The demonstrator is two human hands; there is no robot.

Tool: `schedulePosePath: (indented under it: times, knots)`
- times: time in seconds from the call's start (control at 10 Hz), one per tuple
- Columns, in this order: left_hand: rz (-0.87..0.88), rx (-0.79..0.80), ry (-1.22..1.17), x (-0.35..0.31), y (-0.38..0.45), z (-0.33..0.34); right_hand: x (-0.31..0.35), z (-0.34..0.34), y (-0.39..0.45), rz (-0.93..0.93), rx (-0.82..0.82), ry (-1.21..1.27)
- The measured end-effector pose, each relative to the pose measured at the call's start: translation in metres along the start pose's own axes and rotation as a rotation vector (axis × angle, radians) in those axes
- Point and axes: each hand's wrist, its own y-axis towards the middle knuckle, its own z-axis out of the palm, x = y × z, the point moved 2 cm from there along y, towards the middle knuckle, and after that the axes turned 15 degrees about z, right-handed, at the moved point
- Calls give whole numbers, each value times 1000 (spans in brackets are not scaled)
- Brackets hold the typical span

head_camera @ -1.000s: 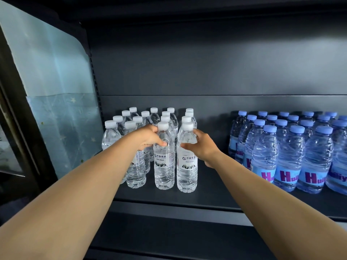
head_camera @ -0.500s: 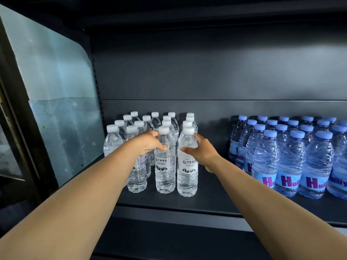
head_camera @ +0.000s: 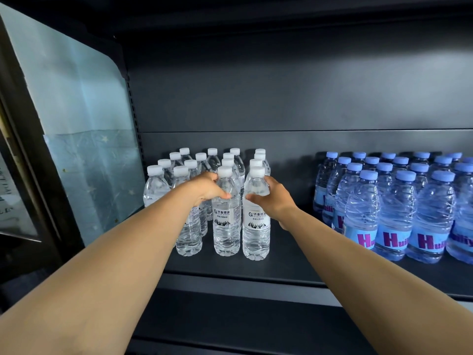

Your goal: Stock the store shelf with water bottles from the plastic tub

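At the far left a pale blue panel (head_camera: 76, 139) lines the side of the dark store shelf (head_camera: 294, 267); a strip of bare shelf floor runs between it and the white-capped bottles (head_camera: 204, 162), which stand upright in rows reaching back toward the rear wall; the leftmost rows are partly hidden behind the left forearm. The left hand (head_camera: 204, 187) reaches in from the lower left, arm outstretched, and curls round the shoulder of the front water bottle (head_camera: 226, 213), thumb across its near face; just beside it, touching or nearly so, stands a second labelled bottle (head_camera: 256, 216), upright near the shelf's front edge; the right hand (head_camera: 273, 198) wraps its upper body from the right side, thumb pointing left across the front; the fingers of both hands go behind the bottles and cannot be seen. In front of these two bottles a narrow band of open shelf remains before the lip; to their right a wide bare gap of shelf floor separates them from the blue-capped bottles (head_camera: 399, 208), packed in tight rows with purple lettering on blue labels; the lettering is only partly readable, and that group is cut off by the right edge of the view. The plastic tub is out of sight.
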Motion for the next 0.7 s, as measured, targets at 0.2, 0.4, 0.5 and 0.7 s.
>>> schedulePosePath:
  times: [0.2,0.4,0.5,0.7]
  knots:
    - [32,-1,112,-2,-2,2,-3,-2,3,-10,4,-14]
    - [72,-1,192,-4,-5,1,-1,-10,0,-30,7,-106]
    - [76,13,208,-8,-11,-3,4,-17,-8,-43,19,-168]
    - [37,-24,222,-37,-38,-15,18,-55,-40,-73,-51,-320]
